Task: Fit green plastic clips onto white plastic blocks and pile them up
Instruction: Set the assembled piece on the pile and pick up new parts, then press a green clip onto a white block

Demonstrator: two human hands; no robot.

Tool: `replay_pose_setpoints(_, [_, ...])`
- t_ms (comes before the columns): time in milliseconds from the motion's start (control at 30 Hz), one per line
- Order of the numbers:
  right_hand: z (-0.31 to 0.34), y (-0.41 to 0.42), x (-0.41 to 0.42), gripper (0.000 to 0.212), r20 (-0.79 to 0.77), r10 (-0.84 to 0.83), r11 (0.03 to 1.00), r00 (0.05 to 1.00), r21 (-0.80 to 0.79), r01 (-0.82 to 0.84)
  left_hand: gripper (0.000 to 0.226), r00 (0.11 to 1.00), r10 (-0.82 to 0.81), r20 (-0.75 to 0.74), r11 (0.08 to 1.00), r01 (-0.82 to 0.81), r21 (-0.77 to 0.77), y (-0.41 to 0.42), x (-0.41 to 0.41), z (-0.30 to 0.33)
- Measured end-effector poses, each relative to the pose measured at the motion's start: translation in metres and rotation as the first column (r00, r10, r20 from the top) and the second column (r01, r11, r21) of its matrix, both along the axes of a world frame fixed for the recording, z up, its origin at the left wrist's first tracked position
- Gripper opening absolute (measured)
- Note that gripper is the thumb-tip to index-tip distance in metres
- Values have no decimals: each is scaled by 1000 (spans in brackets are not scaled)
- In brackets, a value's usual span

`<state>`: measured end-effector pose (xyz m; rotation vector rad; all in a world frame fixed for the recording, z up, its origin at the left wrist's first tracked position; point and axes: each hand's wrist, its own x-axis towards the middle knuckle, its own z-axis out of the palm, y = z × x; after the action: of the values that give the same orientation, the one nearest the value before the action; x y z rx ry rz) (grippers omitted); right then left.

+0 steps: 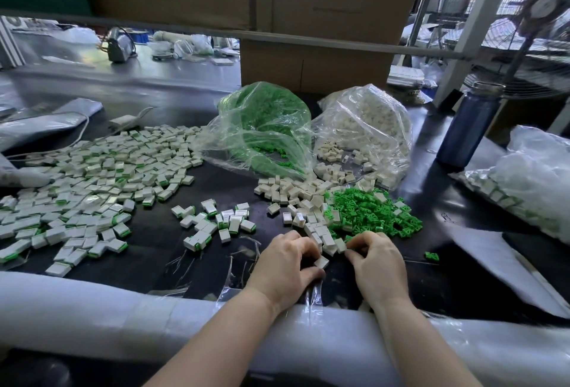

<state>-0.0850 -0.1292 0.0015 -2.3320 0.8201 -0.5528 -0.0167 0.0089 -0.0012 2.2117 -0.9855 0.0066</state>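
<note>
Both forearms come up from the bottom edge, bare, crossing a white foam-wrapped rail (pixel 92 309) at the front of the dark surface (pixel 154 251). Wrists rest on or just past the rail, palms down, knuckles toward the camera.

Left hand (pixel 285 266), lower centre: fingers curled under, thumb tucked in from below. Its grip is clamped on a single white block (pixel 321 262) pinched between thumb and fingertips, block tilted, right at the gap between the two hands.

Right hand (pixel 377 260), just beside it: fingers bent tight, fingertips together at the near edge of the loose pile of white blocks (pixel 303 198). Grip is closed, touching a block at the pile's edge; cannot tell if a green piece is inside it.

Loose green clips (pixel 370 212) heap just above the right hand, touching the white pile on its left. One stray green clip (pixel 431 256) lies alone to the right.

Finished blocks with green clips (pixel 89 176) spread wide over the left half; a smaller cluster (pixel 212 221) sits centre, left of the hands.

Upper centre: clear bag of green clips (pixel 265 127), open, and beside it on the right a clear bag of white blocks (pixel 367 127), spilling out. Cardboard box (pixel 311 59) behind both. Blue bottle (pixel 472 127) at right, another filled plastic bag (pixel 524 183) at far right edge.
</note>
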Motion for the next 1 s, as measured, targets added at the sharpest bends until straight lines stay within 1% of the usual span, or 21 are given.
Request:
replay_pose_setpoints(167, [0, 0, -1, 4, 4, -29, 1000, 1000, 10, 28, 16, 1000, 5, 27, 1000, -4, -20, 1, 0, -1])
replay_pose_setpoints(233, [0, 0, 0, 14, 6, -37, 999, 999, 17, 37, 20, 999, 3, 39, 1000, -2, -21, 1, -1, -1])
replay_pose_setpoints(333, [-1, 0, 1, 23, -25, -31, 1000, 999, 3, 31, 30, 998, -13, 58, 999, 11, 40, -1, -1, -1])
replay_pose_setpoints(400, [-1, 0, 2, 22, -42, -33, 999, 999, -3, 33, 28, 999, -10, 47, 999, 8, 44, -1, 0, -1])
replay_pose_setpoints(467, [-2, 0, 2, 18, -32, -39, 999, 999, 2, 40, 23, 1000, -4, 29, 1000, 4, 12, -2, 1, -2])
replay_pose_setpoints(533, [-1, 0, 1, 13, 4, -44, 999, 999, 20, 44, 19, 1000, -9, 16, 1000, 9, -12, -2, 1, -3])
replay_pose_setpoints(633, [-1, -1, -1, 16, 93, -42, 999, 995, 37, 39, 17, 1000, -24, 7, 1000, 24, -14, -1, 0, -2])
replay_pose_setpoints(700, [1, 1, -3, 17, 203, 0, 995, 979, 99, -20, 16, 1000, -26, -14, 999, 26, -33, 0, 0, -2])
replay_pose_setpoints(800, [4, 2, -5, 20, 344, 72, 950, 936, 261, -169, 20, 996, -35, -86, 993, 25, -112, 1, 0, 1])
replay_pose_setpoints(867, [6, 3, -6, 20, 392, 97, 907, 915, 343, -243, 25, 990, -50, -134, 989, 30, -146, 1, 1, 2])
replay_pose_setpoints(1000, [7, 3, -6, 16, 420, 114, 867, 901, 401, -296, 19, 972, -74, -221, 974, 23, -225, 3, 3, 4])
